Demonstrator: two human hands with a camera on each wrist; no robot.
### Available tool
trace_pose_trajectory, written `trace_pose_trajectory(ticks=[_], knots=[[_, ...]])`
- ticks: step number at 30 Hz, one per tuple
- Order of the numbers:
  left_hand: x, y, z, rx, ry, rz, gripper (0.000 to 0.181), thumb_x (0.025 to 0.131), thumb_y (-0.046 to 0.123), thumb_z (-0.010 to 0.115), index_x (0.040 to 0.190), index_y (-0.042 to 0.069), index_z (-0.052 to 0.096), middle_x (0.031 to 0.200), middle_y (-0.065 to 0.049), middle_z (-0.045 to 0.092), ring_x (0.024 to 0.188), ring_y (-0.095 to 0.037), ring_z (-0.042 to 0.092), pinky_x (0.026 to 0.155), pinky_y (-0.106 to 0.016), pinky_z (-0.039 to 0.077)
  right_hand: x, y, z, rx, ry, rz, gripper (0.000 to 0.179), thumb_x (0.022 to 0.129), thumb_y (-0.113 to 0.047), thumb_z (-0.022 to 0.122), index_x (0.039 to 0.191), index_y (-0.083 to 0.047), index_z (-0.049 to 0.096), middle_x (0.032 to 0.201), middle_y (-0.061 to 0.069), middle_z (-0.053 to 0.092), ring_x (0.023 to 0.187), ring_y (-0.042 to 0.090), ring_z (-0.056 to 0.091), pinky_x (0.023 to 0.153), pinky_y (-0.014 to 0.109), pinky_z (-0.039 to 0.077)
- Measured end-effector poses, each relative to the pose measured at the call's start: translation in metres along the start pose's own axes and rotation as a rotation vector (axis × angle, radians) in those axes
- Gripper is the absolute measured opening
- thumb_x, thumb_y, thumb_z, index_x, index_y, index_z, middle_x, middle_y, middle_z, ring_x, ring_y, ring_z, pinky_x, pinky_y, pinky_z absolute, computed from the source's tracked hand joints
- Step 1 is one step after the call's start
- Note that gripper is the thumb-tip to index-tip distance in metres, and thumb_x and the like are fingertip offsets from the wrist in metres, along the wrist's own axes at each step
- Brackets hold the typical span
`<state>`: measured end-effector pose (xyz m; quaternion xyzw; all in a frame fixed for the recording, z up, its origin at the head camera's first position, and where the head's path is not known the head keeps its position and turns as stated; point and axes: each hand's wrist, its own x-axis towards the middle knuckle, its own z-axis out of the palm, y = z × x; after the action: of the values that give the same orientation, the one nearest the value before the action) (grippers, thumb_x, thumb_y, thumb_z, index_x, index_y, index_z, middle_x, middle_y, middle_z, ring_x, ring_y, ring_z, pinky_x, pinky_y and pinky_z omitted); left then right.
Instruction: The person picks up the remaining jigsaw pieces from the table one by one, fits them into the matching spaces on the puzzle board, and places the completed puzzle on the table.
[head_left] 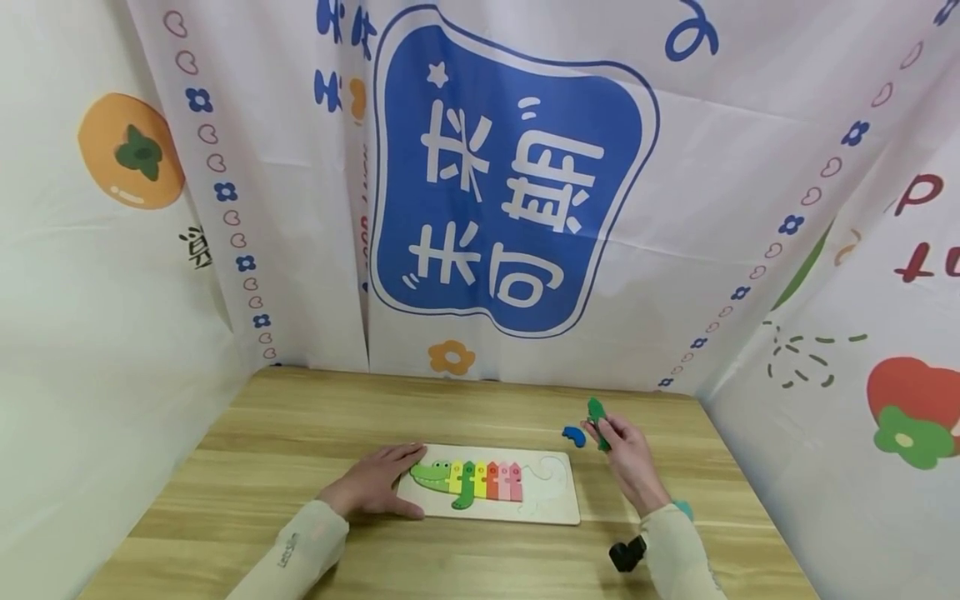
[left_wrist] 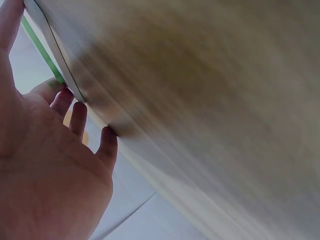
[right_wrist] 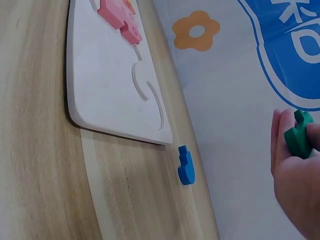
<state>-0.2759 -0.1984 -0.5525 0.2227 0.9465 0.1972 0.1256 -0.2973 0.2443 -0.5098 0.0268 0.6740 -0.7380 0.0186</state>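
A pale wooden puzzle board (head_left: 551, 504) lies on the table, with a crocodile made of coloured pieces (head_left: 480, 481) fitted in its left and middle part. At its right end an empty curled recess shows. My left hand (head_left: 378, 483) rests on the board's left end, fingers spread along the far corner and thumb by the near edge. Raised beyond the board's right end, my right hand (head_left: 630, 462) pinches a green puzzle piece (head_left: 597, 412) between thumb and fingers. Below that hand, a blue puzzle piece (right_wrist: 186, 166) lies on the wood, beyond the board's corner.
The wood-grain table (head_left: 465, 562) is bordered by printed white cloth (head_left: 300, 250) at the back and on both sides. A small black object (head_left: 627, 553) shows beside the right sleeve, at the wrist.
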Motion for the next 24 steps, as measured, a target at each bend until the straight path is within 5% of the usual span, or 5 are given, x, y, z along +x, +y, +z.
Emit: trace_pose_trajectory(ticks=[5,12,24], knots=[[-0.001,0.001,0.002,-0.005,0.0,0.003,0.108,0.079,0.07,0.077,0.163,0.016,0.035,0.169,-0.008,0.032,0.154,-0.041,0.029,0.121,-0.066,0.027,-0.003,0.002,0.003,-0.098,0.066,-0.015,0.037,0.111,-0.019,0.048,0.139,0.006,0.051,0.128,0.016,0.06,0.115,0.023,0.068,0.101,0.031,0.055],[0.0,0.002,0.002,-0.004,0.008,0.006,0.108,0.079,0.069,0.078,0.163,0.016,0.034,0.169,-0.007,0.032,0.154,-0.04,0.029,0.121,-0.066,0.027,-0.006,0.002,0.004,-0.203,0.122,-0.057,0.038,0.108,-0.019,0.057,0.143,-0.006,0.053,0.113,0.007,0.07,0.089,0.011,0.064,0.076,0.028,0.058],[-0.001,0.001,0.001,0.004,0.005,-0.002,0.109,0.079,0.069,0.077,0.163,0.016,0.034,0.17,-0.007,0.032,0.155,-0.041,0.029,0.121,-0.066,0.028,-0.006,0.002,0.012,-0.226,0.05,-0.138,0.061,0.102,-0.003,0.063,0.157,-0.021,0.043,0.111,0.015,0.061,0.091,0.015,0.072,0.082,0.039,0.064]])
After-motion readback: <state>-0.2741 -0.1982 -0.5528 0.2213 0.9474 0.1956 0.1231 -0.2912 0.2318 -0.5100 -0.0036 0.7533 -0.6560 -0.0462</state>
